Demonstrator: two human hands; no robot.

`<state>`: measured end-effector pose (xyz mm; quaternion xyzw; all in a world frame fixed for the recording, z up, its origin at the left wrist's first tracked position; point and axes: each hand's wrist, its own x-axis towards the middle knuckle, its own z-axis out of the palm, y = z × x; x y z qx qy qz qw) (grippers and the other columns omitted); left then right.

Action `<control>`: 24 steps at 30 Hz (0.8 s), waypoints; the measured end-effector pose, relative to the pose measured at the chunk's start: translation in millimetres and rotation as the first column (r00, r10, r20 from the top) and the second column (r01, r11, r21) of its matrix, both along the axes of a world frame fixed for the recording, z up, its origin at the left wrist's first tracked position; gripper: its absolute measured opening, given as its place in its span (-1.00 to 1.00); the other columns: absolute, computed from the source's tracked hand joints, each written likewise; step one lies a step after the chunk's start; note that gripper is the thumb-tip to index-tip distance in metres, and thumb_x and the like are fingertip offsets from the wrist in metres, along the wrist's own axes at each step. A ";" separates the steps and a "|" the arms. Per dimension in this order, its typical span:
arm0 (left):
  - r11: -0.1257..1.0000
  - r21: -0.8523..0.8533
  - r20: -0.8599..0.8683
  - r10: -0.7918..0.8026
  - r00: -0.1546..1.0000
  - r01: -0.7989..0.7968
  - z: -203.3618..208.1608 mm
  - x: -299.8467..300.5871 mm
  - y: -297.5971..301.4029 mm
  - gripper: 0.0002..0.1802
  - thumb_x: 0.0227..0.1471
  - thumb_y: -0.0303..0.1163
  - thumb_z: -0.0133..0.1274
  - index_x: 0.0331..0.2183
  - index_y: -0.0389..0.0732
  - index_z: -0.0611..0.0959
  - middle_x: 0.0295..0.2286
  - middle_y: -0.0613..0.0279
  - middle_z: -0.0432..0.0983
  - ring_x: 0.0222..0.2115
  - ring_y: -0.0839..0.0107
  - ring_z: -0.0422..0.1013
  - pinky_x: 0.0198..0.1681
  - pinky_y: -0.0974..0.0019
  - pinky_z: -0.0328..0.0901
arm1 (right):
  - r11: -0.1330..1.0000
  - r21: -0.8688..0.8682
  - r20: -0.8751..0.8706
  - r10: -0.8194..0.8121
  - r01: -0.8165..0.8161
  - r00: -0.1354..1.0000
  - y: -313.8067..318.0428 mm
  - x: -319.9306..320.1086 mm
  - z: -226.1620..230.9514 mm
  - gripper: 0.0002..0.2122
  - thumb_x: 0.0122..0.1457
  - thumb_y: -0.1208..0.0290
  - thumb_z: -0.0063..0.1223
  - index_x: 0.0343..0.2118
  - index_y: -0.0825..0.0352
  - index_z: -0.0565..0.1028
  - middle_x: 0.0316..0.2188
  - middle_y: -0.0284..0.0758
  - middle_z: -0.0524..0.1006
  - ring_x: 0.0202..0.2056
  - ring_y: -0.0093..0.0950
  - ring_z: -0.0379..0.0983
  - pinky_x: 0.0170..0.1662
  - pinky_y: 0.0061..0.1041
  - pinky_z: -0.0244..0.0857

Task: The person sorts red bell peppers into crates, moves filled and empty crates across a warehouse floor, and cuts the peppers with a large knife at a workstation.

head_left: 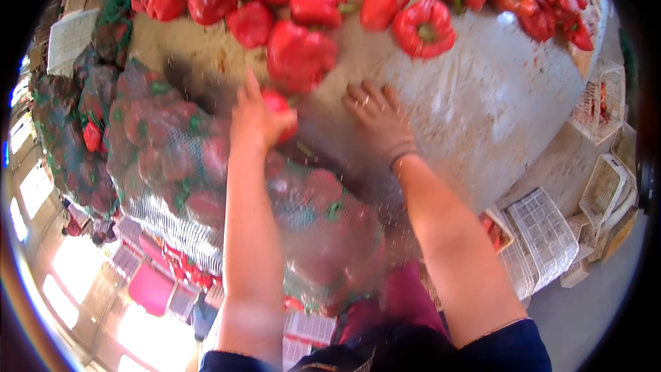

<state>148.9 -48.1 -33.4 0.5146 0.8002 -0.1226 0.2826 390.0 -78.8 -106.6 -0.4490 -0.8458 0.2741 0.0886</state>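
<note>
The net [165,155] looks full, peppers [301,55] remain on the table [475,96], the left hand [253,122] pinches one pepper [277,102], the right hand [380,120] rests, fingers spread.

Peppers [301,55] lie across the far part of the surface [489,103]. A filled mesh sack [172,151] lies along its near left edge, with more sacks [65,124] farther left. Crates [542,231] stand beyond its right edge. Another pepper [275,101] is at the left hand [255,120], with the right hand [380,117] to its right.
</note>
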 end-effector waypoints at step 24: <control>-0.348 0.034 0.991 0.131 -0.013 -0.937 -104.3 85.9 52.5 -0.34 0.13 -0.01 -0.35 0.09 -0.28 0.37 0.06 -0.02 0.25 0.05 0.11 0.24 0.13 0.08 0.15 | 0.986 -0.163 -0.022 0.043 -0.046 0.999 6.5 1.6 16.2 -0.47 0.05 0.39 -0.09 0.16 0.21 0.20 0.23 -0.32 0.12 0.29 -0.37 -0.09 0.31 -0.22 -0.24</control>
